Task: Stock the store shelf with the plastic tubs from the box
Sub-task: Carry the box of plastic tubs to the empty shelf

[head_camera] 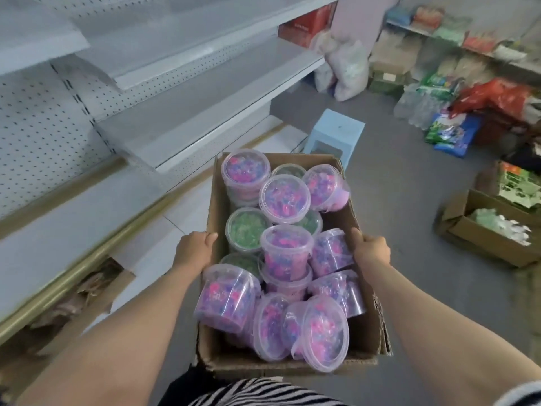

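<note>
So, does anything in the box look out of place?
Yes. In the cardboard box the plastic tubs are piled loosely: those at the near end lie tipped on their sides, most far ones stand upright. Nothing has spilled.

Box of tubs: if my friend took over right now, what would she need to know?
Left hand grips the left wall of the cardboard box; right hand grips its right wall. The box is carried beside the shelves. The plastic tubs, pink-purple and some green tubs, lie jumbled inside it. None seen on the shelves yet. Left: set the box down and shelve every tub.
</note>
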{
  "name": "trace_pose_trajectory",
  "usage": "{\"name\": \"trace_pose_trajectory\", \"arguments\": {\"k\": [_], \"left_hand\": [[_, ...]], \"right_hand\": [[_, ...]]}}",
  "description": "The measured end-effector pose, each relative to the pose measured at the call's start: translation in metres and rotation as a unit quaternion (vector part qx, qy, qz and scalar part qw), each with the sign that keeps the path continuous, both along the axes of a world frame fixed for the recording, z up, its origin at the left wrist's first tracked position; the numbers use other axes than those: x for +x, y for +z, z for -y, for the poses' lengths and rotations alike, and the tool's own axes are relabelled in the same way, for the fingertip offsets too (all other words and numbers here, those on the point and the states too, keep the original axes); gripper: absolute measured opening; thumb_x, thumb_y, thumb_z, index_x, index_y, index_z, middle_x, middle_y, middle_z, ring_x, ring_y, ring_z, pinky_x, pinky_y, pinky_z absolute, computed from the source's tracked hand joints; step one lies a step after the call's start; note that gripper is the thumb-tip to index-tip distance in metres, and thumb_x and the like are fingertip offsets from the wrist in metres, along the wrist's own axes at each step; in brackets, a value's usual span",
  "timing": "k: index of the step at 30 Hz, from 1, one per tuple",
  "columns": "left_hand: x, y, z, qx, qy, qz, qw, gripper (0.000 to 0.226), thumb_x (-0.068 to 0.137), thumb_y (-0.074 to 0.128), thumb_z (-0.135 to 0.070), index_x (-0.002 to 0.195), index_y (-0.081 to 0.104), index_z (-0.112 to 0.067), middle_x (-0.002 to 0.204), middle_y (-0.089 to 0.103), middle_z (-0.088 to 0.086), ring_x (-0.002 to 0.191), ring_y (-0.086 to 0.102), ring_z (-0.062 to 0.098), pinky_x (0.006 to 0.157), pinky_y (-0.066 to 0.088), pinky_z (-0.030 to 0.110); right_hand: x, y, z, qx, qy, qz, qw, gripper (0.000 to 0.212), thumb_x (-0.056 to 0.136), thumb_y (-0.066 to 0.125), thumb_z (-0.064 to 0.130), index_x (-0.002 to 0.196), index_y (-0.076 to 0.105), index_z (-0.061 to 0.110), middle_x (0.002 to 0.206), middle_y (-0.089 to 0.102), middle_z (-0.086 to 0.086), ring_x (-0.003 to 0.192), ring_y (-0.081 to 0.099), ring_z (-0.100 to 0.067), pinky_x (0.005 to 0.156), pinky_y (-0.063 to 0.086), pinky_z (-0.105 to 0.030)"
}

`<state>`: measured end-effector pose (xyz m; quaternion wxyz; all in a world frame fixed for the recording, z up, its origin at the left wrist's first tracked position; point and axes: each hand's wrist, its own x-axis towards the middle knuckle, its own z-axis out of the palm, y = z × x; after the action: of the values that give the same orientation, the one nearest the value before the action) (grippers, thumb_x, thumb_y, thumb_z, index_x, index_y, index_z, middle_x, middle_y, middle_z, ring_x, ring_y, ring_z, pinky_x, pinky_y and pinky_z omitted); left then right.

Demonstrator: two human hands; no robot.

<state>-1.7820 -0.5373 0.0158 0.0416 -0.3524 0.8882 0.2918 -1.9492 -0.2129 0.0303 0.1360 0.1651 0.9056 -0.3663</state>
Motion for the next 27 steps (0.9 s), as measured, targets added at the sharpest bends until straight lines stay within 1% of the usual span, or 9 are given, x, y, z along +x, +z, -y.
{"name": "trace_pose_trajectory", "arguments": {"k": [5,8,10,13,17,20,22,25,27], "left_hand": [[-0.125,-0.010,0.024,-0.013,-0.034,0.002,0.999,0.045,0.101,0.042,-0.032,0.068,0.058,-0.005,0.073,0.063,0.017,0.073,0.059,0.033,0.065,0.045,0.037],[-0.203,-0.021,0.045,-0.008,-0.062,0.002,0.998,0.045,0.101,0.042,-0.032,0.070,0.059,-0.004,0.071,0.059,0.013,0.070,0.055,0.030,0.062,0.041,0.033],[-0.256,-0.028,0.061,0.000,-0.076,-0.002,0.997,0.045,0.101,0.042,-0.031,0.075,0.063,-0.001,0.074,0.063,0.016,0.071,0.055,0.030,0.063,0.040,0.032],[-0.332,-0.027,0.077,0.013,-0.091,0.005,0.996,0.043,0.100,0.045,-0.032,0.079,0.065,0.000,0.073,0.060,0.013,0.070,0.053,0.030,0.064,0.038,0.031],[-0.433,-0.017,0.088,0.021,-0.114,0.004,0.993,0.042,0.099,0.046,-0.033,0.077,0.064,-0.002,0.073,0.062,0.013,0.071,0.057,0.031,0.064,0.042,0.033],[-0.509,-0.019,0.093,0.010,-0.137,0.006,0.991,0.041,0.098,0.046,-0.035,0.080,0.066,-0.003,0.076,0.064,0.015,0.074,0.058,0.033,0.065,0.044,0.034],[-0.559,-0.025,0.093,0.011,-0.141,0.008,0.990,0.041,0.098,0.046,-0.037,0.081,0.066,-0.005,0.078,0.066,0.015,0.074,0.059,0.032,0.065,0.045,0.033],[-0.626,-0.032,0.088,0.001,-0.144,0.015,0.989,0.043,0.098,0.046,-0.038,0.079,0.065,-0.005,0.072,0.063,0.011,0.069,0.058,0.030,0.061,0.042,0.032],[-0.668,-0.032,0.083,-0.008,-0.144,0.022,0.989,0.043,0.099,0.045,-0.036,0.076,0.062,-0.004,0.069,0.060,0.011,0.069,0.057,0.031,0.060,0.040,0.033]], "right_hand": [[-0.104,-0.005,0.012,0.006,-0.035,0.006,0.999,0.049,0.092,0.058,0.051,0.076,0.069,0.007,0.075,0.065,-0.012,0.075,0.062,-0.034,0.072,0.047,-0.033],[-0.161,-0.011,0.027,0.022,-0.054,0.012,0.998,0.048,0.093,0.057,0.051,0.076,0.069,0.007,0.078,0.066,-0.012,0.077,0.062,-0.033,0.073,0.047,-0.033],[-0.197,-0.011,0.037,0.022,-0.072,0.005,0.997,0.048,0.094,0.057,0.050,0.071,0.066,0.009,0.079,0.066,-0.013,0.077,0.062,-0.033,0.072,0.045,-0.032],[-0.254,-0.012,0.046,0.023,-0.104,-0.003,0.994,0.048,0.093,0.056,0.051,0.064,0.062,0.012,0.079,0.068,-0.014,0.078,0.064,-0.034,0.073,0.049,-0.034],[-0.329,-0.012,0.051,0.015,-0.136,0.002,0.991,0.048,0.093,0.056,0.051,0.064,0.061,0.012,0.078,0.068,-0.013,0.078,0.064,-0.033,0.071,0.046,-0.031],[-0.388,-0.017,0.049,0.018,-0.145,0.001,0.989,0.050,0.095,0.055,0.049,0.063,0.059,0.011,0.076,0.065,-0.013,0.074,0.061,-0.032,0.070,0.043,-0.030],[-0.432,-0.025,0.046,0.015,-0.150,-0.001,0.989,0.050,0.095,0.055,0.048,0.064,0.060,0.009,0.074,0.065,-0.012,0.073,0.061,-0.032,0.069,0.043,-0.030],[-0.501,-0.037,0.042,0.008,-0.145,0.002,0.989,0.050,0.094,0.055,0.049,0.064,0.060,0.009,0.072,0.064,-0.011,0.074,0.063,-0.033,0.070,0.047,-0.032],[-0.547,-0.043,0.039,0.004,-0.143,0.011,0.990,0.051,0.095,0.054,0.049,0.062,0.058,0.009,0.073,0.064,-0.012,0.075,0.062,-0.033,0.071,0.047,-0.033]]}}
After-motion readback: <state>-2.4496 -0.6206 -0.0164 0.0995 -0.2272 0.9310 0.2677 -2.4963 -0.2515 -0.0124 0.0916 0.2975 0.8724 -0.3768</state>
